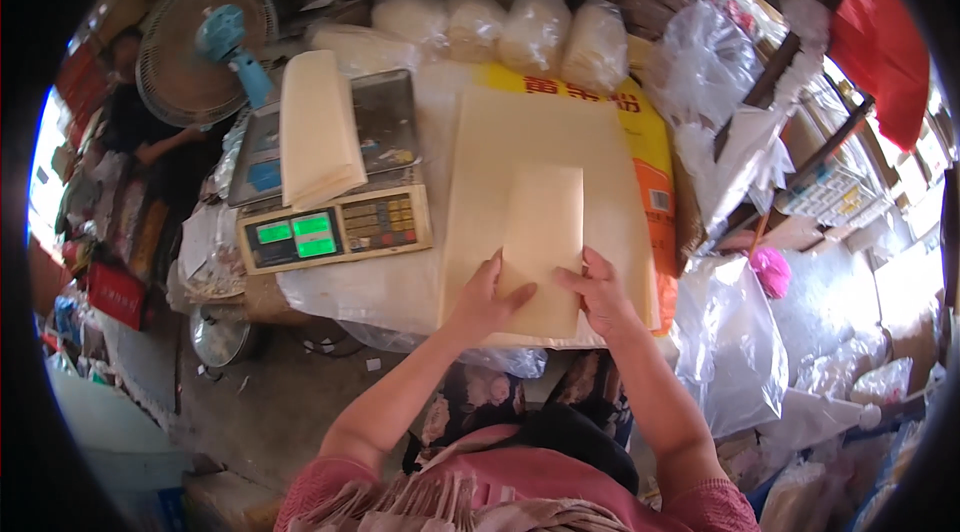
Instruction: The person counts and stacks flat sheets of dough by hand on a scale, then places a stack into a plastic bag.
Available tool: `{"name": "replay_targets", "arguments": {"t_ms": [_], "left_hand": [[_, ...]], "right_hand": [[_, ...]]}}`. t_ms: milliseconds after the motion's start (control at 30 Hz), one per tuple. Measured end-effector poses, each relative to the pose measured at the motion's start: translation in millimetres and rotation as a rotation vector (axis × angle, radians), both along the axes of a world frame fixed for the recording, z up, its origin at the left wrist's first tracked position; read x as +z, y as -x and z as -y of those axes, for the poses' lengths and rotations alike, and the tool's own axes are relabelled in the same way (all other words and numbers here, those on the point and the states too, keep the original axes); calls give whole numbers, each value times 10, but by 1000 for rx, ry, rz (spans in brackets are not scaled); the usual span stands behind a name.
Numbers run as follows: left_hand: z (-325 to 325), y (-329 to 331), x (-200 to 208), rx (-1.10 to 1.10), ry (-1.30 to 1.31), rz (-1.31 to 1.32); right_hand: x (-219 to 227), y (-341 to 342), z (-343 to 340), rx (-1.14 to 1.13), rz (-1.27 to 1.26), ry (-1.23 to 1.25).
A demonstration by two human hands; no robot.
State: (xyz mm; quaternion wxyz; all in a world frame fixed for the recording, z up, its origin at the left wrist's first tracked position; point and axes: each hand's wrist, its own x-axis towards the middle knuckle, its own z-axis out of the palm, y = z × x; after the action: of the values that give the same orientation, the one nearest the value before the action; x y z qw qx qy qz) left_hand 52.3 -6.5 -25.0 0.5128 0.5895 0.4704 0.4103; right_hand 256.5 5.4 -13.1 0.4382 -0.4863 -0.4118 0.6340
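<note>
Bracketing the narrow cream sheet (543, 222) on its two long sides, I have the left hand (482, 304) at its left edge and the right hand (606, 300) at its right. From my remote seat, the sheet lies between them, with most of its length reaching past both toward the far edge of the table (385, 290). Its long axis runs from the table's near edge to the far one, and neither hand is clearly nearer. On each hand the thumb stands away from the fingers and points inward over the sheet; I cannot tell whether either is pinching it. Beneath it is a wide cream sheet (485, 147), reaching close to the table's near edge.

As for writing, a yellow and orange bag (637, 119) at the table's right side carries large red characters and, lower down, a barcode label (659, 200). Toward the left edge, the scale (338, 230) shows lit green displays beside a printed keypad, and a folded cream stack (318, 132) rests on its pan. Off the table's left edge, a red box (117, 294) bears pale lettering, too small for me to make out.
</note>
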Motion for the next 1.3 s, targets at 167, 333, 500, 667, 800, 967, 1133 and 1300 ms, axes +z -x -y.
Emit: {"name": "replay_targets", "arguments": {"t_ms": [167, 333, 500, 667, 800, 967, 1133, 1300], "left_hand": [[-308, 656, 864, 295, -301, 517], [-1190, 2340, 1603, 449, -419, 260], [-1580, 2971, 924, 599, -30, 95], [-1604, 3113, 988, 452, 18, 163], [-1784, 2716, 1067, 618, -262, -471], [-1969, 2765, 581, 462, -457, -1027], [-1797, 2693, 653, 538, -532, -1172], [-1011, 1875, 881, 715, -962, -1056]], "right_hand": [[876, 443, 67, 117, -47, -284], [563, 346, 72, 332, 61, -201], [-58, 189, 178, 371, 157, 0], [-55, 41, 187, 336, 216, -10], [-94, -17, 178, 281, 373, -215], [22, 402, 299, 389, 691, -598], [-24, 723, 411, 599, 979, -1077], [-140, 821, 407, 594, 1098, -1266]]}}
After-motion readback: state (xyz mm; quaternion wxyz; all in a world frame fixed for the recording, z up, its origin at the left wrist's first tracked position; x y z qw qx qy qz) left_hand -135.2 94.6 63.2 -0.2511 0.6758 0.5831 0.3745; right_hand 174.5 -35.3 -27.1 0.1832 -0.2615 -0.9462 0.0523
